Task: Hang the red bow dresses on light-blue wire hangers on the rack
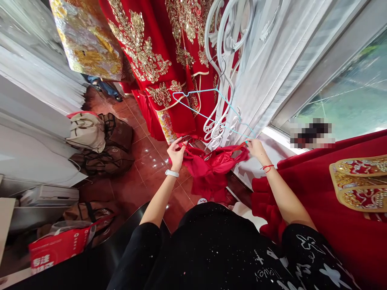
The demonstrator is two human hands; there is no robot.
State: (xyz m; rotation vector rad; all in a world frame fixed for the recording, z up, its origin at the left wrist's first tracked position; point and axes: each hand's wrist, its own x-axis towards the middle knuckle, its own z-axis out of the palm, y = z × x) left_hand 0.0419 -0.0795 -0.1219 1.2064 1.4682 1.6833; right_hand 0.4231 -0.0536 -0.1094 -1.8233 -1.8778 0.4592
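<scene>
A bright red dress (208, 165) with thin straps and a gathered top is stretched between my two hands, its lower part hanging toward the floor. My left hand (176, 156) pinches its left upper edge, thumb and fingers nearly together. My right hand (256, 150) is closed on the strap at the other side, close to the lower right end of a light blue clothes hanger (208, 119). The hanger, tilted, is above the dress in front of white scrolled metalwork (222, 52). Whether the strap touches the hanger I cannot tell.
Red gowns with gold embroidery (154, 60) hang ahead. Brown bags (117, 161) and a cream bag (87, 131) are piled on the tiled floor (148, 155) at left. A red shopping bag (60, 245) stands nearer. More red garments (302, 189) hang at right, beside a window (341, 92).
</scene>
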